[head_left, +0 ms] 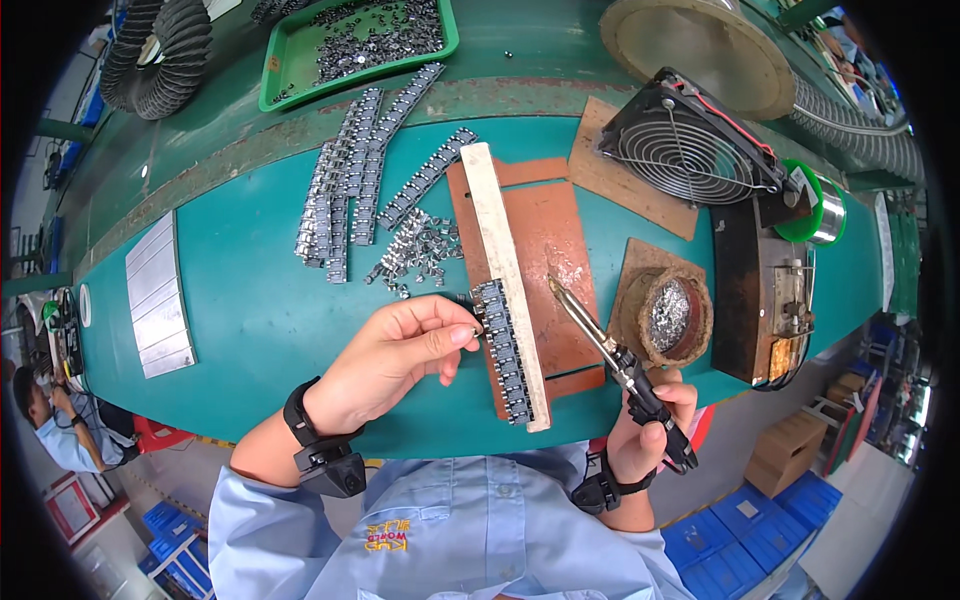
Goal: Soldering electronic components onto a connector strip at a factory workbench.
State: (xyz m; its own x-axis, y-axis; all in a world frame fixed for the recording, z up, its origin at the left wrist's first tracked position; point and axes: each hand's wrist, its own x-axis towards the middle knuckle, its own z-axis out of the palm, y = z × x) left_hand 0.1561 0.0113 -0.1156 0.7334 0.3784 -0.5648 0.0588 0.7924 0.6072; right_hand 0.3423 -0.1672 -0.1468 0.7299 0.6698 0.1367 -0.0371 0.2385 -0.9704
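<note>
My left hand (395, 350) is closed in a pinch at the left edge of a strip of small dark circuit boards (506, 360). Whatever sits between its thumb and finger is too small to make out. The strip lies along a long pale bar (497, 225), which rests slantwise on a reddish-brown board (555, 225). Wrapped round the black handle of a soldering iron (625, 368) is my right hand (645, 440). The iron's tip points up and left over the brown board, apart from the strip. Loose small metal parts (425, 245) lie beyond my left hand.
More circuit-board strips (350, 180) lie at the back left, below a green tray (270, 75) of small parts. A round solder-filled pot (650, 325), a fan (685, 150), a solder spool (825, 205) and a metal box (735, 290) stand right. Metal plate (160, 300) lies far left.
</note>
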